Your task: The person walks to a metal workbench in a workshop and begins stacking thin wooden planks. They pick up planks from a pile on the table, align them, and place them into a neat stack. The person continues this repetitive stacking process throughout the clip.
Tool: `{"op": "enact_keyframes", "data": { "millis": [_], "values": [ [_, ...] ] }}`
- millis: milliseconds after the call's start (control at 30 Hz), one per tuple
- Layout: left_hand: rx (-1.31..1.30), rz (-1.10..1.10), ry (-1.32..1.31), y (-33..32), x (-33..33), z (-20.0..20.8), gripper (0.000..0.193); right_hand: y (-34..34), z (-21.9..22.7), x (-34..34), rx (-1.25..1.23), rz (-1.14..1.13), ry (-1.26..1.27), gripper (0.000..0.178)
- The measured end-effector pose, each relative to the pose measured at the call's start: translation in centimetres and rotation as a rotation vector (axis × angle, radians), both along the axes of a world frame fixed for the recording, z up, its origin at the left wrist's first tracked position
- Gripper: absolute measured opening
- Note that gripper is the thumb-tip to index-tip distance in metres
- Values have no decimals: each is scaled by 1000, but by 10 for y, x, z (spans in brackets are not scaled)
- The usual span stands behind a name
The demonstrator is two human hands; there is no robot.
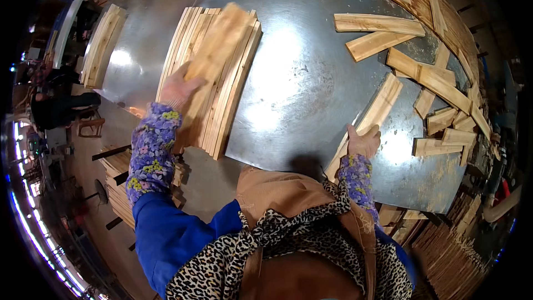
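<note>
My left hand [182, 86] is closed on a wooden board [224, 39], gripping it by its left edge. The board is slightly blurred and lies tilted across the top of a row of boards [236, 97] packed side by side on the metal table. On the right, my right hand [363, 141] grips another wooden board [379, 105], its fingers over the long edge. That board slants away from me over the tabletop, and its near end passes close to my purple flowered sleeve.
Loose boards [438, 86] lie crisscrossed at the right of the metal table [277, 78], with sawdust around them. A further board stack [102, 47] sits at the far left. Below the table on the left are stacked boards [119, 189]. A person [61, 108] is beyond, near a wooden stool [90, 124].
</note>
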State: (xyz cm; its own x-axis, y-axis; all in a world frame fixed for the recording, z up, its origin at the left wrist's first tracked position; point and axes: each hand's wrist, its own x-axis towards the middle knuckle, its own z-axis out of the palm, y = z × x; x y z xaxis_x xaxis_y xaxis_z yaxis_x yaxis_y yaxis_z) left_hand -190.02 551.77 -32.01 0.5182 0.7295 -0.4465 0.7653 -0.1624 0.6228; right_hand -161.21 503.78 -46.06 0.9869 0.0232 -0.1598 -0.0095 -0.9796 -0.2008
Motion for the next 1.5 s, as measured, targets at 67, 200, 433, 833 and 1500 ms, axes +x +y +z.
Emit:
{"op": "enact_keyframes", "data": {
  "millis": [67, 200, 433, 833, 1500],
  "values": [
    [315, 83, 240, 15, -16, -14, 83, -3, -2, 5, 47, -104, -37, 96],
    [848, -138, 294, 34, -57, -47, 66, -76, -17, 36, 515, -127, 92, 77],
    [642, -376, -448, -120, 52, -75, 70, -10, 15, 34, 1670, -617, 664, 54],
    [419, -147, -92, -199, 76, -97, 64, 158, -16, 124, 968, 223, 332, 62],
    [-1184, -28, -299, -186, 248, -131, 72, 126, 35, 192, 151, 1639, -44, 73]
  ]
}}
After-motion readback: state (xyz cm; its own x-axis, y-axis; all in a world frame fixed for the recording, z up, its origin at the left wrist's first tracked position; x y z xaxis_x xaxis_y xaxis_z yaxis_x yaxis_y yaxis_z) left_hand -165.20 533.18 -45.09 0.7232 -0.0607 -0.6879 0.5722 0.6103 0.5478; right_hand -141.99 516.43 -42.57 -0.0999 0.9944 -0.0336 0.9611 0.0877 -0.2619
